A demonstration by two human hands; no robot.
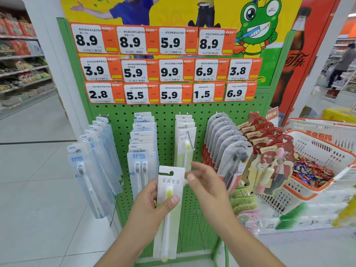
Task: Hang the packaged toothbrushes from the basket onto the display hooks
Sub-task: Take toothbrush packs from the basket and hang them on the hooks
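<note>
In the head view, a packaged yellow-bristled toothbrush [168, 205] was held upright in front of the green pegboard display [165, 116], its hang-hole end uppermost and its lower end reaching down toward the floor. It was gripped by the left hand [152, 204], the thumb pressed across the front of the pack just below the bristles and the fingers curled behind it; a gold ring was visible on one finger. The right hand [207, 185] was held just beside the pack's upper right corner with its fingers loosely spread and nothing grasped; whether a fingertip touched the pack's edge could not be told. Directly behind and above the held pack, a row of matching white-and-yellow toothbrush packs [185, 139] hung on a metal hook [190, 140] whose tip projected past the front pack. To the left hung two rows of blue-and-white toothbrush packs [143, 149], and to the right rows of grey-carded packs [225, 143] and red-topped children's toothbrush packs [269, 151]. Orange-and-white price tags [169, 71] were fixed in three rows above the hooks. At the far right, a white-and-orange basket [325, 149] holding wrapped sweets was stacked on another.
</note>
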